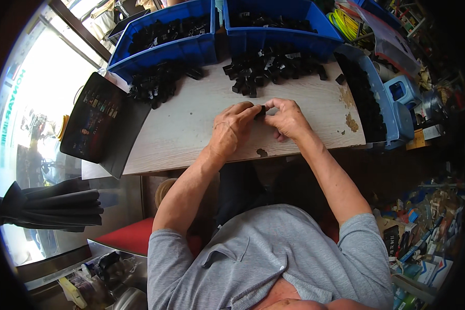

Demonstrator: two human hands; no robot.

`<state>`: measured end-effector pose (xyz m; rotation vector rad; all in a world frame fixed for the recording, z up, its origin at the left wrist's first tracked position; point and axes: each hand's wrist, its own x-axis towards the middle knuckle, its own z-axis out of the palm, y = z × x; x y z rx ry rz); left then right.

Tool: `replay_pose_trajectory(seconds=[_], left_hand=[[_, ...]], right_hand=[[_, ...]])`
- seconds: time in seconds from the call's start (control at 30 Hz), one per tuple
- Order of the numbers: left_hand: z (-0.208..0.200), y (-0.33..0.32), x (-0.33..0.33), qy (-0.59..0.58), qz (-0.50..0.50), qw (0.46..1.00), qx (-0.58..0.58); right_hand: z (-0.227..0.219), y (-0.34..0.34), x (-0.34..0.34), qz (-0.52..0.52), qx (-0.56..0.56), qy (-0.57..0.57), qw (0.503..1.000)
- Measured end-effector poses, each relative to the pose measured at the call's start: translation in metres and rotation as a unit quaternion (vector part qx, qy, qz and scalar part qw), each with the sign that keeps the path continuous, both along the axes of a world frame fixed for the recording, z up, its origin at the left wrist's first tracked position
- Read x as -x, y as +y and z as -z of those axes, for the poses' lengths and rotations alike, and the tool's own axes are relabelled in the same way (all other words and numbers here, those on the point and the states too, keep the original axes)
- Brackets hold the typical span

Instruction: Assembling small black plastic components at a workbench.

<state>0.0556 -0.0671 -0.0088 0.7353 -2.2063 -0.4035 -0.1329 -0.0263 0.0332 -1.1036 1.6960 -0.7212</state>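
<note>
Over the near part of the white tabletop, my left hand (233, 126) and my right hand (287, 120) meet at a small black plastic piece (260, 112). Fingertips of both hands are closed on it, and they hide most of its shape. Just beyond my hands lies a loose pile of similar black pieces (263, 70), some showing pale metal parts. Another heap of black pieces (157, 85) lies farther left.
Two blue bins (163, 57) (284, 39) of black pieces stand along the far edge. A tablet (90, 124) leans at the left. Past the table's right edge is a lighter blue crate (395, 124) with black pieces. Clutter (423, 237) fills the lower right.
</note>
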Motion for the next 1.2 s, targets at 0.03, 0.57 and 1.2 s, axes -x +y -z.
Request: replay_pose_trajectory(seconds=[0.03, 0.57, 1.2], left_hand=[[-0.001, 0.0, 0.0, -0.004, 0.001, 1.0, -0.002], [-0.002, -0.004, -0.007, 0.025, 0.038, 0.998, -0.042], [-0.009, 0.01, -0.007, -0.114, 0.009, 0.991, 0.07]], right_hand=[[0.001, 0.0, 0.0, 0.007, 0.005, 0.001, 1.0], [-0.002, 0.005, 0.0, -0.003, 0.035, -0.003, 0.999], [-0.003, 0.004, 0.0, -0.025, 0.03, 0.007, 0.999]])
